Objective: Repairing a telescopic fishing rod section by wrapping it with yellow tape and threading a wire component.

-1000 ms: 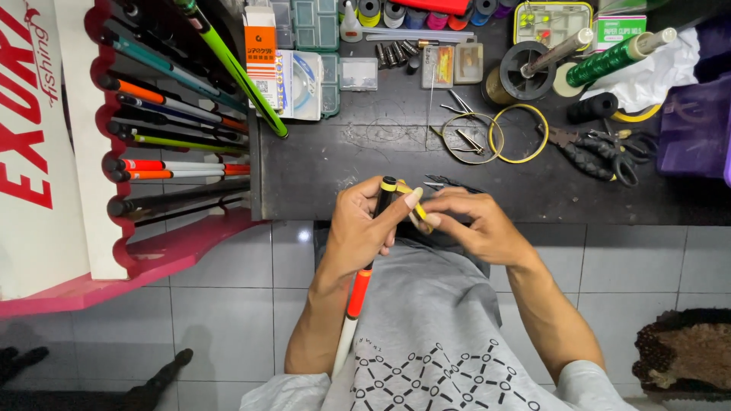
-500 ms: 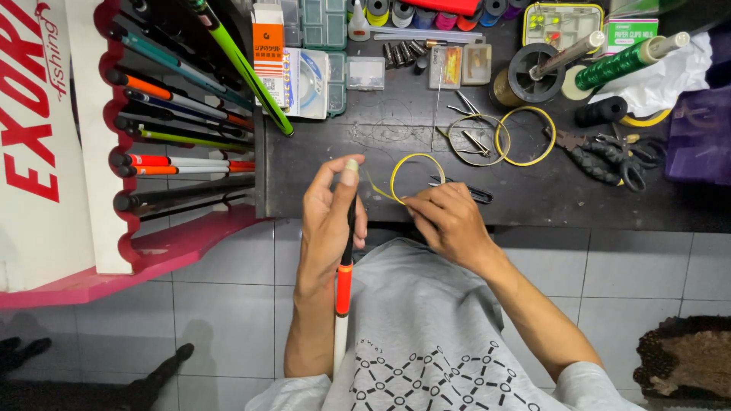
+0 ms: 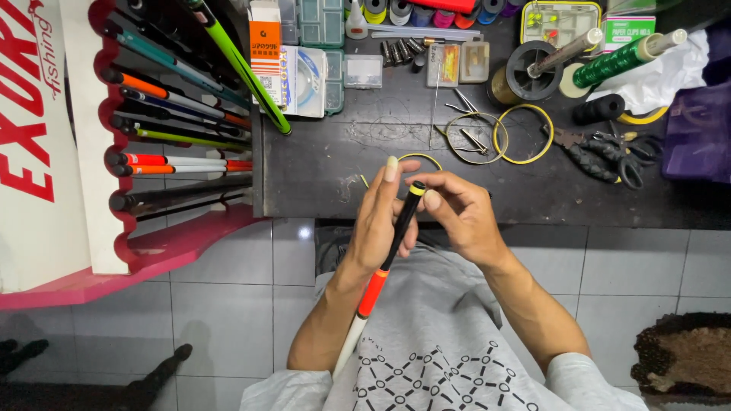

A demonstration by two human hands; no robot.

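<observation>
Your left hand (image 3: 378, 224) hides part of the rod (image 3: 371, 285); its lower end vanishes behind your forearm.

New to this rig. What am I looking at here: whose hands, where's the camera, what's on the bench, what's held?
There is no machine: one camera sits on a person's head and looks down at their own two bare hands and lap. The left hand grips a slim fishing rod section, black with an orange band, a white lower part and a yellow ring at its tip. The right hand pinches near that tip. Beyond them lies a dark workbench with yellow line coils, a green thread spool, scissors and pliers and small parts boxes. On the left, a red rack holds more rods.
</observation>
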